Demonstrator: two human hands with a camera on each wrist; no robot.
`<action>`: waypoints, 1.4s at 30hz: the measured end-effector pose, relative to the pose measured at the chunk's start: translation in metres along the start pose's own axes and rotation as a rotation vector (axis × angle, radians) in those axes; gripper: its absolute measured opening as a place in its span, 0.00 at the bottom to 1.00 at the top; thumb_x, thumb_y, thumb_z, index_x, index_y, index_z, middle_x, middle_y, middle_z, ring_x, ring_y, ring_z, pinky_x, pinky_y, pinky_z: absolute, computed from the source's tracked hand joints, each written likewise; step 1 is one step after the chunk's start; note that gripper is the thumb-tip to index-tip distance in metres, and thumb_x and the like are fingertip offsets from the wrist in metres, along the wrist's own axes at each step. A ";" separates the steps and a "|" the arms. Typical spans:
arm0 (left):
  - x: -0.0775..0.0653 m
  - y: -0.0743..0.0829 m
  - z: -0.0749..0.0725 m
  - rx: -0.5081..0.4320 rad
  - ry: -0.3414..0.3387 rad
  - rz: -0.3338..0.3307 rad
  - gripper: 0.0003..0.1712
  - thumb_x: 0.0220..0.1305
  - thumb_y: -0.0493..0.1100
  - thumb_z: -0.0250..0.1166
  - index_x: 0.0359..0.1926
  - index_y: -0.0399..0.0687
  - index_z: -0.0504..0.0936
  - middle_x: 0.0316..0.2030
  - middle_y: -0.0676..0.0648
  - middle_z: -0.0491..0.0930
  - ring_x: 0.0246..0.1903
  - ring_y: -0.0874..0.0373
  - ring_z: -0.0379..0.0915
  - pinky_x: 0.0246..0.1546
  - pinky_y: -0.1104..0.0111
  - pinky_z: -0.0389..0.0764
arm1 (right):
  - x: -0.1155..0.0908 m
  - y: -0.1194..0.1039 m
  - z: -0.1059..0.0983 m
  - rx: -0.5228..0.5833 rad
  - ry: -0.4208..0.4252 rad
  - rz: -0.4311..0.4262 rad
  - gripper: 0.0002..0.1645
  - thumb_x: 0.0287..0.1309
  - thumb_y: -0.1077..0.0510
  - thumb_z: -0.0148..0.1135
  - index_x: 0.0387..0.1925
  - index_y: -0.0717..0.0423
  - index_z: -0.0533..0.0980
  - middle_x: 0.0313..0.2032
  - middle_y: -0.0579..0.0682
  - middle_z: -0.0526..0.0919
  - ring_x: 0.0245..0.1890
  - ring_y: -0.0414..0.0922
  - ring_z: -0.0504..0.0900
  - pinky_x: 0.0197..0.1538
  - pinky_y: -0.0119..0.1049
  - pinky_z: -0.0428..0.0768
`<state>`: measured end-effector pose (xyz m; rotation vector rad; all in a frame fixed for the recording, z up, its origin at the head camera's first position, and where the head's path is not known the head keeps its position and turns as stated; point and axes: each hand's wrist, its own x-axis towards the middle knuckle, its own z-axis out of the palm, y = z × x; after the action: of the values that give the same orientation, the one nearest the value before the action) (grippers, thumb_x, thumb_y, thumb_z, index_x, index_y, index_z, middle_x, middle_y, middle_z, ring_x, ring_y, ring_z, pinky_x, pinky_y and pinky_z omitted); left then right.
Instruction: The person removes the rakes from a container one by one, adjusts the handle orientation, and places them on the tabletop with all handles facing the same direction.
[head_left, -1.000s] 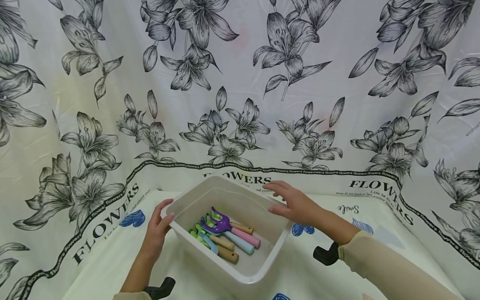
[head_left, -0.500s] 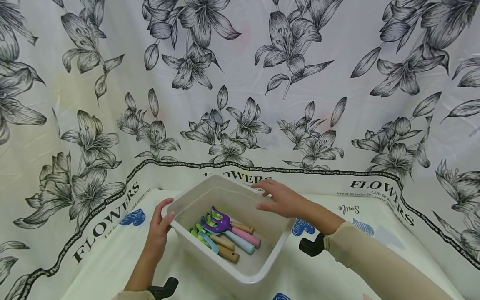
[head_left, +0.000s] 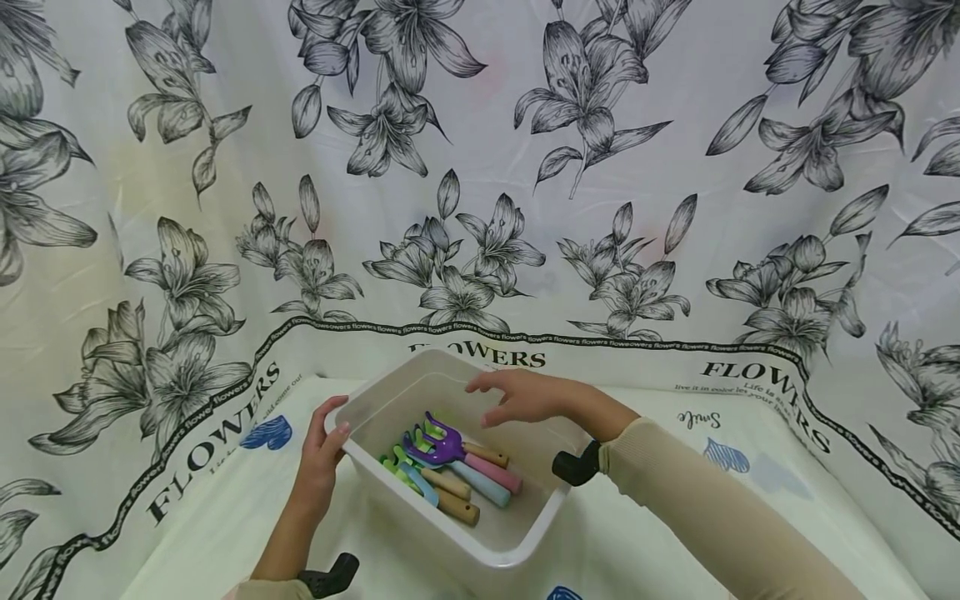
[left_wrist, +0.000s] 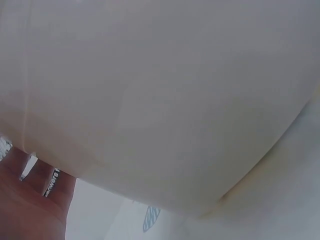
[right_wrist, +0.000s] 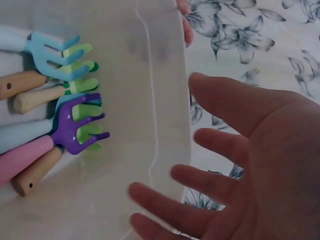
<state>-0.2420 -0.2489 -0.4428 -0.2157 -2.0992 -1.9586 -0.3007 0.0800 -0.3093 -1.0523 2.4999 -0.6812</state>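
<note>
A white plastic bin (head_left: 517,553) stands on the covered surface. In it lies a pile of small hand rakes: a purple rake (right_wrist: 75,125) with a pink handle on top, a light blue rake (right_wrist: 47,55), and green-headed ones with wooden handles. At the bin's left corner my left hand (head_left: 318,467) holds the rim, thumb toward the inside; in the left wrist view, its fingers (left_wrist: 59,186) lie along the outer wall. My right hand (head_left: 528,396), fingers spread and holding nothing, hovers over the bin's far right side, above and beside the rakes.
A pale cloth (head_left: 247,508) with blue heart prints (head_left: 726,455) covers the surface under the bin. Behind rises a white curtain (head_left: 480,125) printed with black lilies. A black wrist mount (head_left: 576,467) sits on the right wrist.
My right hand has moved left from the bin's right corner to a place over its inside. The left hand keeps its hold on the rim; the rakes lie as before.
</note>
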 end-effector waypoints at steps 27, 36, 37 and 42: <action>0.001 -0.005 0.006 -0.051 0.002 0.035 0.27 0.76 0.49 0.47 0.71 0.53 0.54 0.69 0.47 0.54 0.65 0.45 0.56 0.64 0.43 0.54 | 0.069 0.006 0.032 0.250 -0.227 0.268 0.35 0.60 0.49 0.66 0.67 0.46 0.67 0.59 0.51 0.75 0.55 0.62 0.76 0.58 0.62 0.69; 0.001 -0.003 0.003 -0.045 0.015 0.030 0.27 0.75 0.49 0.48 0.70 0.55 0.55 0.70 0.48 0.54 0.67 0.44 0.54 0.65 0.41 0.51 | 0.080 0.008 0.049 0.210 -0.349 0.334 0.40 0.57 0.48 0.68 0.69 0.47 0.64 0.62 0.53 0.71 0.54 0.61 0.77 0.58 0.60 0.70; 0.001 -0.003 0.002 -0.045 0.017 0.029 0.27 0.75 0.49 0.48 0.70 0.55 0.55 0.69 0.48 0.54 0.67 0.44 0.54 0.65 0.41 0.51 | 0.081 0.006 0.050 0.227 -0.368 0.329 0.40 0.58 0.49 0.67 0.70 0.48 0.63 0.62 0.54 0.71 0.55 0.61 0.76 0.58 0.61 0.69; 0.001 -0.001 0.002 -0.058 0.011 0.036 0.27 0.75 0.49 0.48 0.70 0.54 0.54 0.69 0.48 0.54 0.67 0.44 0.54 0.65 0.41 0.51 | 0.082 -0.002 0.057 0.252 -0.441 0.283 0.39 0.58 0.50 0.66 0.70 0.48 0.64 0.65 0.54 0.68 0.55 0.60 0.76 0.57 0.60 0.71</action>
<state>-0.2439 -0.2469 -0.4440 -0.2519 -2.0187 -1.9971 -0.3266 0.0012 -0.3657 -0.6545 2.0617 -0.5843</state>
